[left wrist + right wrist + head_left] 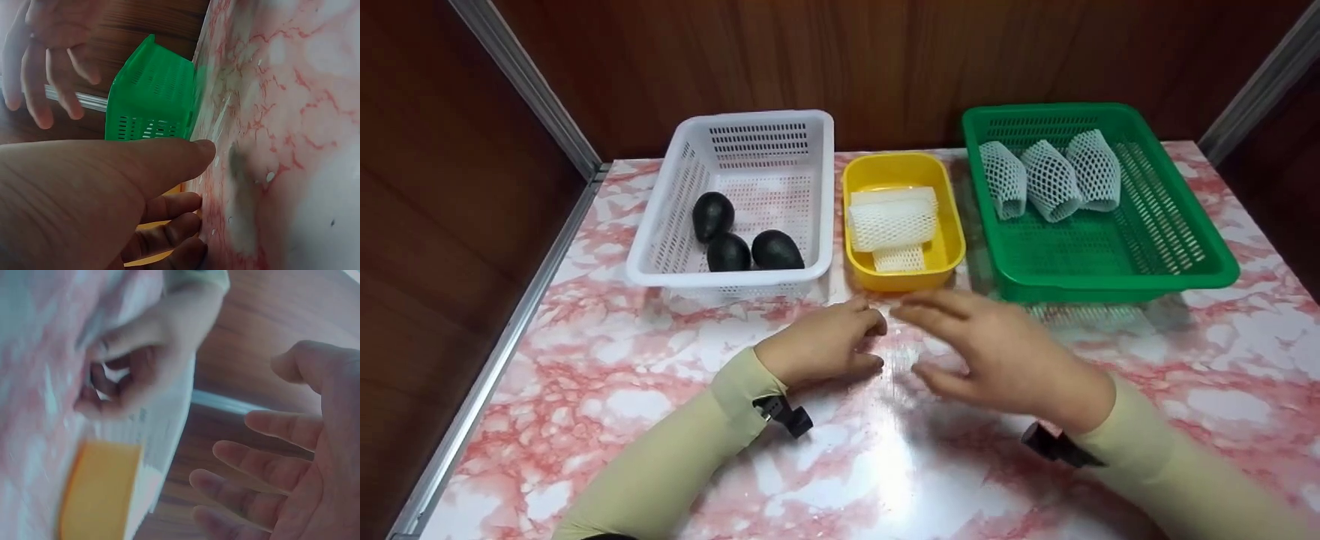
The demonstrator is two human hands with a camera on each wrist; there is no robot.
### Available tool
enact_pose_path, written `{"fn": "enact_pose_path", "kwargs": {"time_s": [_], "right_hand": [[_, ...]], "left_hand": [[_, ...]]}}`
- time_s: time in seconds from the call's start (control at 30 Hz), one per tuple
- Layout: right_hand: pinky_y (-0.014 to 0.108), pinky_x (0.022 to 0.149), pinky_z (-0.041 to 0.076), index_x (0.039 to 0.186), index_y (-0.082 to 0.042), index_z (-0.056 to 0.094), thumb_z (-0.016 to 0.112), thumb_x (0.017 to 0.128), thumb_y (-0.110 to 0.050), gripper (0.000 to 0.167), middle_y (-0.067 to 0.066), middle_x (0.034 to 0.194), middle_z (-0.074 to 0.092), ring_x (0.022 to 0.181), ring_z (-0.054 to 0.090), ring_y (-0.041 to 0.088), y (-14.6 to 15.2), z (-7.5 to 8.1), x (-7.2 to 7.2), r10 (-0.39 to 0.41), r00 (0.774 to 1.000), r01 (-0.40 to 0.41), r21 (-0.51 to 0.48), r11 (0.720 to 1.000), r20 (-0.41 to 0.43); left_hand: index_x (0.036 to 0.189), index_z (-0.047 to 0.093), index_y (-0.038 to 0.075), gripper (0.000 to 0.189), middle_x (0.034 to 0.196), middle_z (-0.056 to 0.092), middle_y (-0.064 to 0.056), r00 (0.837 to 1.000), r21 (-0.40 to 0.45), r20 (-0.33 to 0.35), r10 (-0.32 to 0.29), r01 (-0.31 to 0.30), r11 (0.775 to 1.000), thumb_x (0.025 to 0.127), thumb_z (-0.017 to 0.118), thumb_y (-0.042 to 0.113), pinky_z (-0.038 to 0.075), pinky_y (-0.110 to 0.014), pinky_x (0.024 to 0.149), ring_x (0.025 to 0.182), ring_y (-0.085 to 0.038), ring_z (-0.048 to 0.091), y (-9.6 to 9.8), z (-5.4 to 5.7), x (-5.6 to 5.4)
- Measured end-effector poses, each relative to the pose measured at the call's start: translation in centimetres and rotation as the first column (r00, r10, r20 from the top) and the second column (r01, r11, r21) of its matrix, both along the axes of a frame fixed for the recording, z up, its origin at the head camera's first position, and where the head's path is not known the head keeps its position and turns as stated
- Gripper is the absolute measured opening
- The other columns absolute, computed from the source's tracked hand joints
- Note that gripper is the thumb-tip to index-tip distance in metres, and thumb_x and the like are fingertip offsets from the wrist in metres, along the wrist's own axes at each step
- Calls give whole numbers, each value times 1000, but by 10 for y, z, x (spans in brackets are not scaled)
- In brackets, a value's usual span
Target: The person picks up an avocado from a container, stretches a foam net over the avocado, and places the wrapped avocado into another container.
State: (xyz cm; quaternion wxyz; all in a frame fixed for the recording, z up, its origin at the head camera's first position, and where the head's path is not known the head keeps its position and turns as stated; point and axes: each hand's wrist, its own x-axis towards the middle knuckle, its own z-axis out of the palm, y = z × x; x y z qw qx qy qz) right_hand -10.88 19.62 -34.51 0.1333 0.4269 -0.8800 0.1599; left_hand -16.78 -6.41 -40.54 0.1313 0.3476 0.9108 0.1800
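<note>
My left hand rests with its fingertips at the marbled table, fingers loosely bent and nothing between them. To its right, my right hand hovers above the table with fingers spread, also holding nothing. Both are just in front of a yellow bin, where several white foam net sleeves lie piled. A white basket at the left contains three dark avocados. Inside the green basket at the right, three net-covered pieces lean in a row, with something dark showing through the mesh.
A brown wood-grain panel stands behind the containers, with further panels at both sides. Metal rails run along the left edge and up the corners. The pink-and-white table reaches toward me beneath both forearms.
</note>
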Motion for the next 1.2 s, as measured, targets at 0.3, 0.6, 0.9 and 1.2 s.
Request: {"fn": "enact_pose_path", "kwargs": {"time_s": [0.3, 0.6, 0.9, 1.2], "right_hand": [[46, 99, 65, 152, -23, 64, 80, 97, -42, 60, 6, 144, 71, 128, 73, 25, -5, -23, 8, 19, 998, -25, 97, 995, 61], [44, 96, 66, 146, -19, 69, 81, 97, -39, 54, 6, 139, 73, 124, 74, 24, -4, -24, 2, 31, 998, -36, 89, 995, 59], [42, 93, 66, 142, -18, 71, 79, 99, -40, 48, 3, 136, 74, 120, 75, 21, -2, -25, 2, 28, 997, -35, 102, 994, 66], [42, 95, 66, 137, -16, 73, 80, 99, -38, 44, 2, 134, 75, 119, 75, 22, -1, -24, 1, 28, 996, -37, 111, 993, 85]], "left_hand": [[135, 67, 17, 45, 130, 62, -3, 1000, -33, -6, 10, -10, 999, 96, 76, 38, 59, -45, 99, 106, -24, 67, 0, 1, 0], [135, 67, 16, 45, 127, 61, -4, 1000, -34, -19, 12, -13, 999, 96, 75, 38, 60, -44, 94, 100, -23, 66, 0, 1, 0], [134, 68, 15, 44, 126, 63, -5, 1000, -32, -9, 16, -16, 999, 97, 76, 37, 60, -45, 95, 101, -24, 66, 2, 2, 1], [135, 68, 15, 46, 127, 62, -5, 1000, -53, -24, 19, -20, 998, 97, 77, 38, 60, -45, 92, 99, -25, 66, 4, 1, 2]]}}
